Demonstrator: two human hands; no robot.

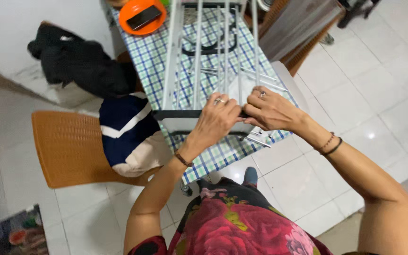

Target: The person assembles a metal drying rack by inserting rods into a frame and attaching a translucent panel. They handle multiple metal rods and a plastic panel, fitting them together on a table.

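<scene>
While both hands close on its near end, a metal drying rack (213, 52) lies across a table covered in a blue-and-green checked cloth (154, 56), its long axis running from the near edge of the table straight away toward the far edge. Its pale rails run parallel along that axis, and a dark crossbar (175, 114) caps the near end, just above the table's near edge.

Going from the left: an orange woven plastic chair (67, 148) stands beside the table's left edge, with a folded navy garment with a white stripe (126, 130) lying on its seat, over something beige. Beyond it, dark clothing (79, 59) is heaped beside the same edge. At the far left corner of the table sits an orange round dish (129, 10) holding a black phone (143, 17).

Next, the left hand (216, 120), a ring on one finger and a bracelet at the wrist, curls over the crossbar, fingers wrapped tight around the rack's near end. Touching it, the right hand (270, 111), also ringed, with two bands at the wrist, grips the same end with fingers bent closed around the rail ends. White floor tiles (378, 80) spread beyond the table's right edge.
</scene>
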